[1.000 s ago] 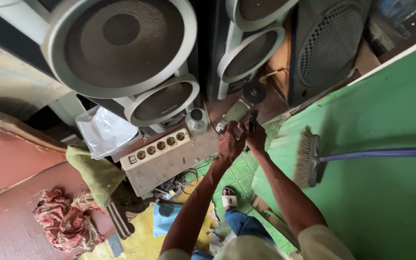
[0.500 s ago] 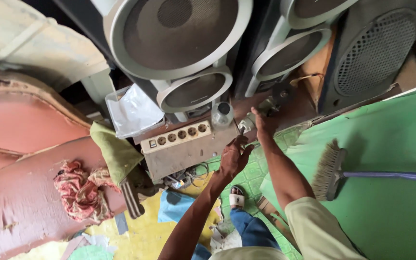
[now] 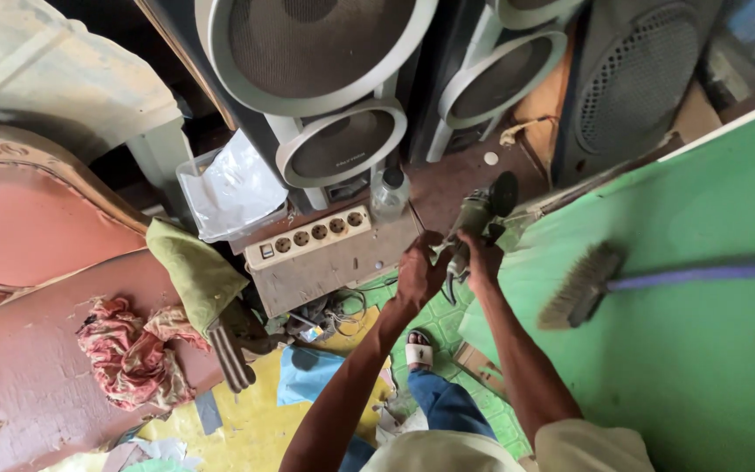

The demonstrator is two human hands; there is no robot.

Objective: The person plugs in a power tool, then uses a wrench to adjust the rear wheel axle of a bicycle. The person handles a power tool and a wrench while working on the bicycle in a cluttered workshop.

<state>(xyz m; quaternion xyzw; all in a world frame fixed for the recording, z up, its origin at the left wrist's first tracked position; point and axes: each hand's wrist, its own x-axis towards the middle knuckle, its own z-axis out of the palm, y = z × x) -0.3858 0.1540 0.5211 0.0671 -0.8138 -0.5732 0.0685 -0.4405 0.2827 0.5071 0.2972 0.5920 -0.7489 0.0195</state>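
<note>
Both hands, left hand (image 3: 419, 273) and right hand (image 3: 482, 260), have a closed grip on a grubby grey-green grinder (image 3: 475, 218) with a dark disc, above the table (image 3: 334, 271) edge. Compared with earlier, the grinder's lower and the hands closer together.

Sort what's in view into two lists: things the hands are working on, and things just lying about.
In hand:
- angle grinder, gripped by both hands
- left hand
- right hand

Lying about:
- power strip on a dusty box
- clear bottle
- broom on the green board
- speakers
- green cloth
- patterned rag
- plastic bag
</note>
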